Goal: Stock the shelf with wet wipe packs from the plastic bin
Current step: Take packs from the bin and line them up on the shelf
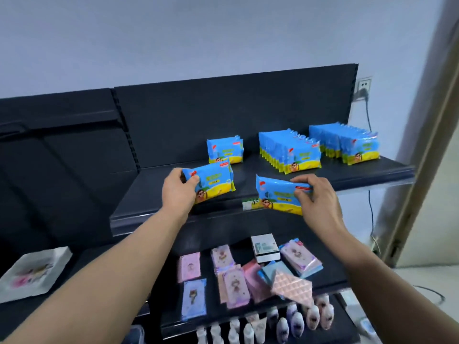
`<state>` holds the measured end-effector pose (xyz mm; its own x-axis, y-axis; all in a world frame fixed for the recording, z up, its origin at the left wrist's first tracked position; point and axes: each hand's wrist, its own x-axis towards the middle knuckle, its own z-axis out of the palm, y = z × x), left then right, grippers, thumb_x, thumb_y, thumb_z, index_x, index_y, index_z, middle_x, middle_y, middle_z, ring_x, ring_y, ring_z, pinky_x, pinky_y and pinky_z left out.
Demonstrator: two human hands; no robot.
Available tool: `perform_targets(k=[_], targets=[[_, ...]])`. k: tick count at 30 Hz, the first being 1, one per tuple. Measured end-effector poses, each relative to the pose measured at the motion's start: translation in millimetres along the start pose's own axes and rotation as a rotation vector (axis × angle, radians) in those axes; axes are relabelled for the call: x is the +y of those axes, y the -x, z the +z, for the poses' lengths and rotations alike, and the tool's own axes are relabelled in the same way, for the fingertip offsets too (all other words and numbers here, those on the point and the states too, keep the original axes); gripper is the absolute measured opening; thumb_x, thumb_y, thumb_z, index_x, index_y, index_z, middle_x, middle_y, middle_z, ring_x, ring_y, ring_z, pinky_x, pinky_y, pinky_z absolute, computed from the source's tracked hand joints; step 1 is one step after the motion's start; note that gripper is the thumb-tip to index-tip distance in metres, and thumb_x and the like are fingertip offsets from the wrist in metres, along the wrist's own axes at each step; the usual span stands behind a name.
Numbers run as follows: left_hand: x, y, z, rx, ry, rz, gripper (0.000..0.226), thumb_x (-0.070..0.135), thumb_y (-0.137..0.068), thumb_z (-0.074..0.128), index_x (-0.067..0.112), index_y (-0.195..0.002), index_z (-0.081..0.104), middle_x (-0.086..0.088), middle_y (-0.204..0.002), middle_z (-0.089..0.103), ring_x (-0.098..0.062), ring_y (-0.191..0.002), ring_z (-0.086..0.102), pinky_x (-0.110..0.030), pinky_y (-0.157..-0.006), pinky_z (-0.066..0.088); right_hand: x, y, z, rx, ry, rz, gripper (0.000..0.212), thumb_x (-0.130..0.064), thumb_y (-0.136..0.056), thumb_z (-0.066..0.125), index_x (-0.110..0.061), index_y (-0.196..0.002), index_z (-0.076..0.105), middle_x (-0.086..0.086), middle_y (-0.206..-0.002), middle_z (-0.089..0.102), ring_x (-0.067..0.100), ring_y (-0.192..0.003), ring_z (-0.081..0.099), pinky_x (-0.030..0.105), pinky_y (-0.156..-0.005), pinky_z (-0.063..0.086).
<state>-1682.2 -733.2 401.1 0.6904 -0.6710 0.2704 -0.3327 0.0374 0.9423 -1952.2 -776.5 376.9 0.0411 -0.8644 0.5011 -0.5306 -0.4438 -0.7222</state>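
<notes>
Mid-placing: left hand (177,192) grips one pack (211,181), right hand (316,197) another pack (278,197), both over the shelf (360,173). Next I'd stand them behind the short row (224,150).

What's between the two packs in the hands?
Between the left pack and right pack: just bare shelf and a small label on its front edge, head view.

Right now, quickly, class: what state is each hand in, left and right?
Left hand: closed, gripping a blue wipe pack by its end.
Right hand: closed, pinching a second blue wipe pack along its top edge.
</notes>
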Motion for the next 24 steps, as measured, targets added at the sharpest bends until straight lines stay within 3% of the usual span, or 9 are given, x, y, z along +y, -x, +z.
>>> perform_targets(k=[9, 14, 19, 22, 24], targets=[[3, -69, 57, 0.001, -0.091, -0.001, 0.013, 0.017, -0.092, 0.061, 0.026, -0.083, 0.06, 0.006, -0.092, 0.068, -0.018, -0.089, 0.067, -0.046, -0.077, 0.058, 15, -84, 35, -0.094, -0.069, -0.004, 0.02, -0.015, -0.092, 0.059, -0.031, -0.103, 0.06, -0.003, -0.106, 0.05, 0.013, -0.092, 0.051, 0.025, -0.076, 0.039], [-2, -120, 95, -0.062, 0.005, -0.023, 0.008, 0.012, -0.092, 0.061, 0.018, -0.088, 0.06, 0.0, -0.095, 0.069, -0.019, -0.088, 0.069, -0.041, -0.074, 0.06, 16, -121, 67, -0.153, -0.091, -0.051, 0.022, -0.015, -0.091, 0.059, -0.036, -0.097, 0.059, -0.004, -0.102, 0.052, 0.011, -0.089, 0.052, 0.026, -0.074, 0.042], [-28, -164, 127, -0.12, 0.014, -0.017, 0.008, 0.011, -0.086, 0.069, 0.016, -0.09, 0.065, 0.001, -0.096, 0.071, -0.012, -0.082, 0.068, -0.025, -0.064, 0.057, 14, -152, 103, -0.213, -0.073, -0.057, 0.022, -0.015, -0.092, 0.058, -0.036, -0.097, 0.058, -0.01, -0.1, 0.049, -0.002, -0.083, 0.049, 0.011, -0.065, 0.036], [-48, -182, 133, -0.111, -0.014, 0.014, 0.012, 0.013, -0.077, 0.076, 0.021, -0.081, 0.068, 0.003, -0.086, 0.071, -0.018, -0.083, 0.069, -0.038, -0.077, 0.058, 14, -166, 121, -0.265, -0.069, -0.034, 0.021, -0.015, -0.093, 0.056, -0.035, -0.097, 0.058, -0.012, -0.099, 0.048, 0.0, -0.085, 0.05, 0.012, -0.066, 0.037], [-53, -191, 134, -0.092, -0.036, 0.041, 0.015, 0.014, -0.075, 0.077, 0.021, -0.084, 0.066, 0.005, -0.084, 0.07, -0.014, -0.079, 0.067, -0.036, -0.075, 0.057, 15, -175, 130, -0.293, -0.071, -0.023, 0.019, -0.015, -0.094, 0.056, -0.034, -0.097, 0.058, -0.01, -0.101, 0.049, 0.002, -0.086, 0.051, 0.014, -0.068, 0.037]])
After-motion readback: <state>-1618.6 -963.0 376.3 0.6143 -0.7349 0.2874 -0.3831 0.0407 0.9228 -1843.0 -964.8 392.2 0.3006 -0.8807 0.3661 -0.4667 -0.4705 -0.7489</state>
